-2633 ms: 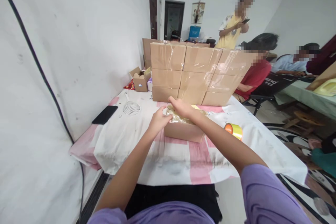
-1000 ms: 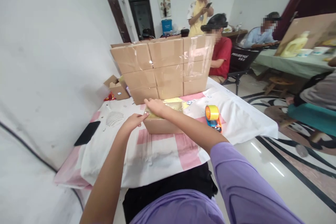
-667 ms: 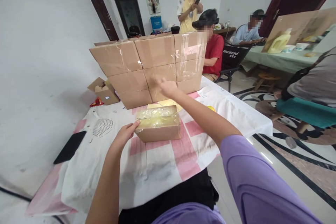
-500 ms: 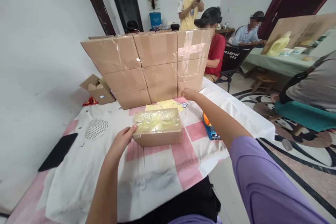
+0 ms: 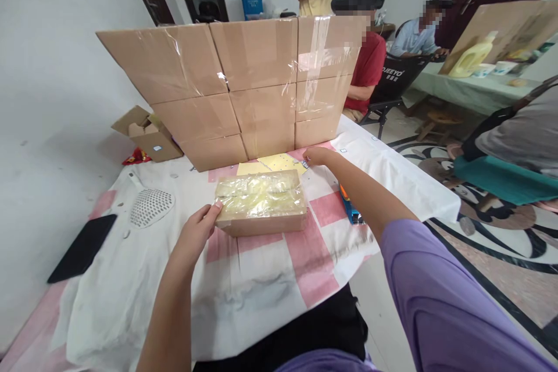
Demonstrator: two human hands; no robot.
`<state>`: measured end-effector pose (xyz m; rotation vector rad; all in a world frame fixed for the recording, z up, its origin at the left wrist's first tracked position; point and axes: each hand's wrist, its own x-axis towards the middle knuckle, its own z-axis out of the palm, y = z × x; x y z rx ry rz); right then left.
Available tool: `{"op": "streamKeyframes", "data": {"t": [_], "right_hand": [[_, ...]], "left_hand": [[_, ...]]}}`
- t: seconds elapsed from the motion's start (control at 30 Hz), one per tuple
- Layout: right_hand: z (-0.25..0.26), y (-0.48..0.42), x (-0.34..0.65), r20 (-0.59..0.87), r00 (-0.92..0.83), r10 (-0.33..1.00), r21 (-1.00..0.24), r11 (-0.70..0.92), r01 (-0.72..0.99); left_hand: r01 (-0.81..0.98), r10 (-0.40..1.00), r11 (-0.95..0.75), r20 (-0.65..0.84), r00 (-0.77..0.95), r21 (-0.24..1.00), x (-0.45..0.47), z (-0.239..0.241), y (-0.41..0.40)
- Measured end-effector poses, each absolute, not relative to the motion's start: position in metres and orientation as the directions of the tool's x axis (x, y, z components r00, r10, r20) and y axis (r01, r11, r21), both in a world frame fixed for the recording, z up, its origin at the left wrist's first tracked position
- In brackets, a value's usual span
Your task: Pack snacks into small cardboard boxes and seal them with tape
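Note:
A small cardboard box (image 5: 265, 222) wrapped on top in crinkled clear tape lies on the pink and white tablecloth (image 5: 244, 279). My left hand (image 5: 197, 233) grips the box's left end, thumb on its top edge. My right hand (image 5: 317, 156) reaches past the box's far right corner, fingers curled down over yellow paper sheets (image 5: 279, 163) lying in front of the stacked cartons. What those fingers touch is hidden. A blue and orange tape dispenser (image 5: 349, 209) peeks out from under my right forearm.
A wall of taped brown cartons (image 5: 244, 81) stands across the table's far side. A small open box (image 5: 146, 136), a white mesh cover (image 5: 150, 207) and a black phone (image 5: 81, 247) lie at left. Three other people are beyond the cartons, two of them seated. The table edge drops off right.
My right hand left the top of the taped box and reached to the far right by the yellow sheets. My left hand stayed on the box's left end. The view tilted down.

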<state>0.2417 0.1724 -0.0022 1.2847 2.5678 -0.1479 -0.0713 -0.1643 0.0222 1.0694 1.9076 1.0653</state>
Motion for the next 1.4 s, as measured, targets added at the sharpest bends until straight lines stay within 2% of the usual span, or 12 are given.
{"op": "streamKeyframes", "data": {"t": [0.4, 0.73, 1.4], "right_hand": [[0.006, 0.149, 0.249, -0.32, -0.522, 0.791, 0.042, 0.562, 0.826], [0.003, 0.147, 0.25, -0.23, -0.614, 0.755, -0.006, 0.63, 0.777], [-0.008, 0.162, 0.239, -0.353, -0.53, 0.771, 0.029, 0.575, 0.818]], "left_hand": [[0.321, 0.894, 0.306, -0.154, -0.421, 0.896, -0.068, 0.023, -0.167], [0.362, 0.892, 0.313, -0.141, -0.43, 0.878, -0.068, 0.023, -0.167], [0.363, 0.888, 0.301, -0.12, -0.444, 0.882, -0.072, 0.015, -0.168]]}}
